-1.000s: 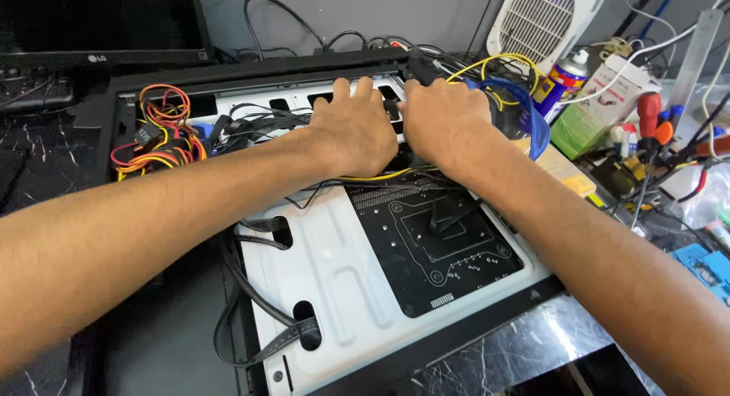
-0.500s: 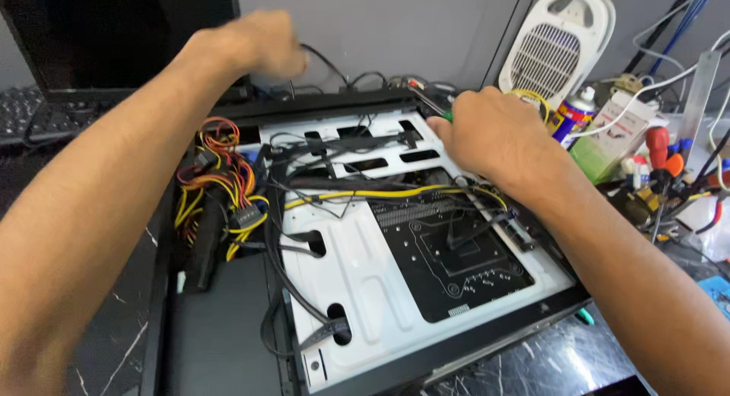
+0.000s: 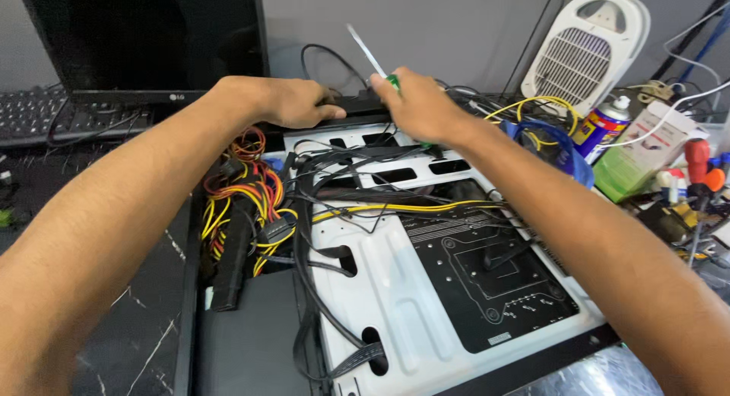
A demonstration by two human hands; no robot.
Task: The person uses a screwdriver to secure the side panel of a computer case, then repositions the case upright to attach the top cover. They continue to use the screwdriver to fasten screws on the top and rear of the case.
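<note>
While gripping a green-handled screwdriver (image 3: pixel 378 66), shaft aimed up-left near top centre of frame, right hand (image 3: pixel 420 107) closed round the handle over the far rim of the open PC case (image 3: pixel 395 305). Left hand (image 3: pixel 293 103) curled on that same rim, just left, apparently clasping it. Screwdriver: light, stiff, slim; best held by the handle, since the bare shaft would likely slip. Case: likely heavy, rigid sheet metal with sharpish edges, best taken by its rims. Loose cables (image 3: pixel 251 202) left of centre, soft, snag-prone. Spray can (image 3: pixel 601 126) upper right, on the counter.

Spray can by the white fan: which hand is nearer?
Right. The right hand, holding a screwdriver, sits just left of the spray can; the left hand is farther left.
</note>
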